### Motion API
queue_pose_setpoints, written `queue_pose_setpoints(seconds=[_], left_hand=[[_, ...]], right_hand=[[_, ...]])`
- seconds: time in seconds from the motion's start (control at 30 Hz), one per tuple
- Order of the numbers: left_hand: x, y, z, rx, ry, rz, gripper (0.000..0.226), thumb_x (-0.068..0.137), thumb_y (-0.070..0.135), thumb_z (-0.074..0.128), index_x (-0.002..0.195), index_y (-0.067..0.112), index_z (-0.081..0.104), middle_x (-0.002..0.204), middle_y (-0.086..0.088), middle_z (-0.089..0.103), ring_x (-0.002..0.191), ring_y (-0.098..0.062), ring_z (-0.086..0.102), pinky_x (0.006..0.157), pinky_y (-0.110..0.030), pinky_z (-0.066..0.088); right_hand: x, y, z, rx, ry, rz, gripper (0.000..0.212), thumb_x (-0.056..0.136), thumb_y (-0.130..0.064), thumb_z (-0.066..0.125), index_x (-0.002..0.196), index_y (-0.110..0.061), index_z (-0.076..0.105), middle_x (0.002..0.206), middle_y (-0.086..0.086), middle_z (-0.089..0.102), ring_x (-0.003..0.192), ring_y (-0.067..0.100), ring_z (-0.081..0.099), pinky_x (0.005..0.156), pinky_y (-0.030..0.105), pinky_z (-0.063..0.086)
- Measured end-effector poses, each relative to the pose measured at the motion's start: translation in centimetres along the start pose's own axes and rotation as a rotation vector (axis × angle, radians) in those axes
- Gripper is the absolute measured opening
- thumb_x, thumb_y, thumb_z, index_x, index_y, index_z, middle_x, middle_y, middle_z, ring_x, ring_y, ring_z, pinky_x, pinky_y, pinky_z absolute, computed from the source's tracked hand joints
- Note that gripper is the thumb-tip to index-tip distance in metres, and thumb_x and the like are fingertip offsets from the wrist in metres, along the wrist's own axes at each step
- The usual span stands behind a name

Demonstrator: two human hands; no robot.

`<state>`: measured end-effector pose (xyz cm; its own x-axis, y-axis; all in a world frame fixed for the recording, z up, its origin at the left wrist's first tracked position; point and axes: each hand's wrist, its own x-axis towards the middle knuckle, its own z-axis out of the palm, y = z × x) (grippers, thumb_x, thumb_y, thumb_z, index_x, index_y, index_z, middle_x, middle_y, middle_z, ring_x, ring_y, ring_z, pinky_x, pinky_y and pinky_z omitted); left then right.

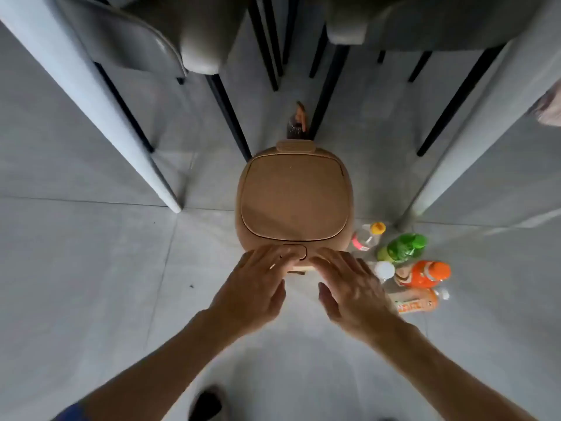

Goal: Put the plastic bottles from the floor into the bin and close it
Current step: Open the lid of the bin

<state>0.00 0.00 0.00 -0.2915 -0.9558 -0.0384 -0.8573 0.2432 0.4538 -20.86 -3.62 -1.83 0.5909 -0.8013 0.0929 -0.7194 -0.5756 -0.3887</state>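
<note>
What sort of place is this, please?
Probably a home dining area: grey padded chairs with black legs stand on a pale grey tiled floor, with a small tan plastic lidded bin beside them.

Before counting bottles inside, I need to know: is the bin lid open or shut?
Shut. The tan lid lies flat on the bin, no gap showing; inside is hidden.

No text can be read (the bottle label (416, 303) is blurred).
</note>
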Motion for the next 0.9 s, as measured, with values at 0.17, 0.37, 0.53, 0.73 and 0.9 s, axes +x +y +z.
queue_pose_setpoints(seconds=[0.17, 0.37, 0.53, 0.73, 0.9], left_hand=[[0.9, -5.0, 5.2, 0.275, 0.052, 0.326, 0.051, 0.088, 0.018, 0.056, 0.138, 0.009, 0.053, 0.139, -0.013, 0.056, 0.124, -0.028, 0.052, 0.108, -0.046, 0.045], [1.9, -6.6, 7.4, 0.33, 0.363, 0.395, 0.034, 0.086, 0.024, 0.06, 0.119, 0.014, 0.056, 0.117, -0.011, 0.071, 0.109, -0.027, 0.056, 0.101, -0.043, 0.041], [2.5, -6.4, 6.7, 0.357, 0.441, 0.456, 0.031, 0.084, 0.024, 0.063, 0.113, 0.015, 0.056, 0.108, -0.008, 0.072, 0.103, -0.027, 0.061, 0.1, -0.047, 0.044], [2.7, -4.6, 6.2, 0.359, 0.429, 0.455, 0.033, 0.084, 0.021, 0.063, 0.115, 0.013, 0.055, 0.112, -0.013, 0.069, 0.101, -0.031, 0.063, 0.094, -0.049, 0.047], [4.2, -1.3, 7.5, 0.396, 0.31, 0.637, 0.034, 0.08, 0.016, 0.065, 0.113, 0.015, 0.059, 0.114, -0.012, 0.07, 0.103, -0.031, 0.062, 0.097, -0.048, 0.045]], right_hand=[[1.5, 3.7, 5.0, -0.155, 0.179, -0.294, 0.037, 0.086, -0.014, 0.062, 0.123, -0.01, 0.067, 0.13, 0.011, 0.066, 0.117, 0.032, 0.061, 0.098, 0.047, 0.049], [2.1, 4.9, 7.2, -0.194, 0.323, -0.371, 0.031, 0.091, -0.027, 0.063, 0.116, -0.01, 0.07, 0.132, 0.013, 0.065, 0.123, 0.034, 0.059, 0.101, 0.05, 0.046], [2.2, 5.0, 6.7, -0.194, 0.421, -0.375, 0.033, 0.092, -0.036, 0.063, 0.115, -0.014, 0.072, 0.138, 0.012, 0.061, 0.135, 0.031, 0.049, 0.113, 0.051, 0.036], [1.4, 5.9, 4.8, -0.183, 0.458, -0.345, 0.027, 0.09, -0.03, 0.066, 0.108, -0.009, 0.072, 0.123, 0.012, 0.067, 0.109, 0.029, 0.062, 0.089, 0.037, 0.045], [-1.6, 9.4, 5.6, -0.15, 0.433, -0.194, 0.016, 0.089, -0.018, 0.066, 0.101, -0.009, 0.072, 0.114, 0.009, 0.069, 0.093, 0.031, 0.065, 0.078, 0.042, 0.049]])
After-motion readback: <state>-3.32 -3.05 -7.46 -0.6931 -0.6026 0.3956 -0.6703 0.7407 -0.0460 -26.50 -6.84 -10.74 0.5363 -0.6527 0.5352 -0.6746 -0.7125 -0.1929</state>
